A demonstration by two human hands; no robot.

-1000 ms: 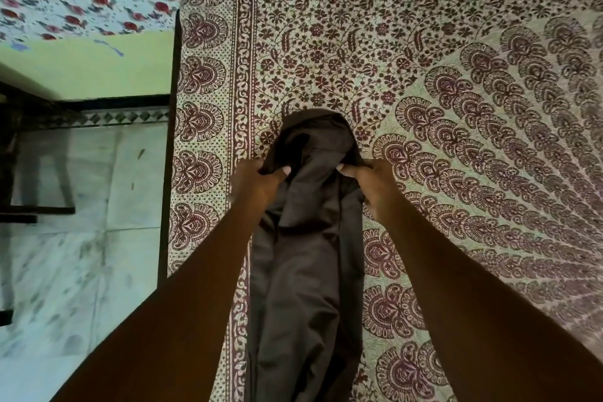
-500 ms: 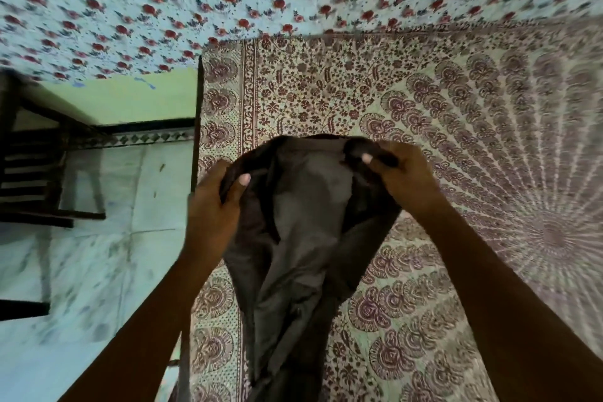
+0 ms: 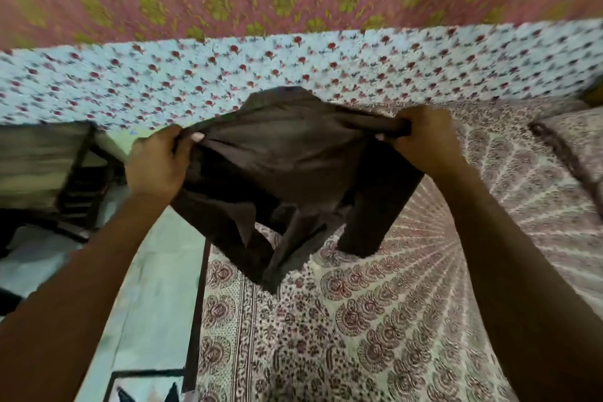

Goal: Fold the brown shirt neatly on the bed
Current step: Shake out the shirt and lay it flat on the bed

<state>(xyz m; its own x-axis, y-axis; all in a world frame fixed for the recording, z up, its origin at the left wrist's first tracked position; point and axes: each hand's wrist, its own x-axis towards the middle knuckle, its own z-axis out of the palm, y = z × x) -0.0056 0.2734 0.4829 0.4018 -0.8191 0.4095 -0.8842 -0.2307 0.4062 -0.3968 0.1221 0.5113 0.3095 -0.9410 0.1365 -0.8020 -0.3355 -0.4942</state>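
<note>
The person is holding the dark brown, thin woven-fabric shirt (image 3: 287,157) up in the air over the near corner of the bed with the maroon-and-cream block-printed cover (image 3: 375,320), so it's hanging off the surface and not lying on it. The left hand (image 3: 156,163) is closed in a fist, pinching a bunched bit of the top edge between thumb and fingers, and the right hand (image 3: 424,140) is gripping the other end of that edge the same way, fingers curled tight round a rolled-up wad of cloth. The stretch between the two hands is looking fairly taut, while the rest is drooping in loose flaps and a sleeve-like tube is dangling below the right hand. Judging by that droop, the shirt is light, totally limp and not slippery, so it probably won't keep any shape by itself and needs laying flat before any fold holds. Gripping at the shoulder seams seems the best bet, though whether that's what the hands are holding is hard to tell, since the view is blurry and the cloth is bunched.
</note>
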